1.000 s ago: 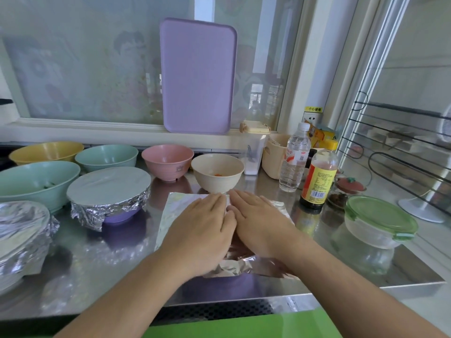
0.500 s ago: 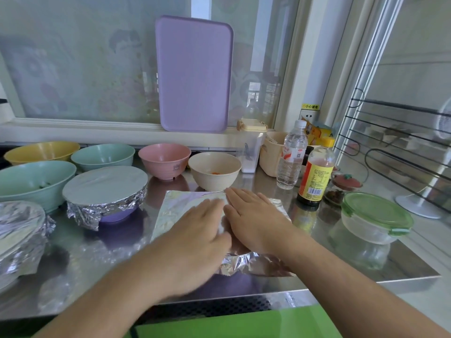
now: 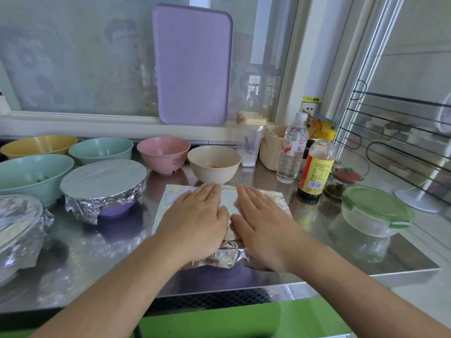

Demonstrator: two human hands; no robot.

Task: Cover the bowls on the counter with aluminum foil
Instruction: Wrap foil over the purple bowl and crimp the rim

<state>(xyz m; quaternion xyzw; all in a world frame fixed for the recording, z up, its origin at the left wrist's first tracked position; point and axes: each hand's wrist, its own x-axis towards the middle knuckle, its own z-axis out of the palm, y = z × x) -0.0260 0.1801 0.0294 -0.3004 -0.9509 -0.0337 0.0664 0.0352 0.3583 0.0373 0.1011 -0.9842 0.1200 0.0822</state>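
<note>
A sheet of aluminum foil (image 3: pixel 227 200) lies over a purple bowl (image 3: pixel 234 270) at the counter's front; only the bowl's lower part shows. My left hand (image 3: pixel 195 215) and my right hand (image 3: pixel 262 223) press flat on the foil side by side, fingers straight. A second purple bowl (image 3: pixel 114 211) to the left wears a smooth foil cover (image 3: pixel 103 180). At the far left a foil-wrapped bowl (image 3: pixel 19 223) is partly cut off. Uncovered bowls stand behind: cream (image 3: pixel 214 164), pink (image 3: pixel 163 154), two green (image 3: pixel 101 151) (image 3: pixel 31 174) and yellow (image 3: pixel 39 145).
A water bottle (image 3: pixel 291 150), a sauce bottle (image 3: pixel 316 170) and a green-lidded container (image 3: pixel 375 212) stand at the right. A purple cutting board (image 3: pixel 192 64) leans on the window. A wire rack (image 3: pixel 400 142) lines the right wall. The steel counter's edge (image 3: pixel 244 289) runs just below my wrists.
Both hands slid apart a little on the foil and now lie flatter, with a gap between them. The view shifted slightly.
</note>
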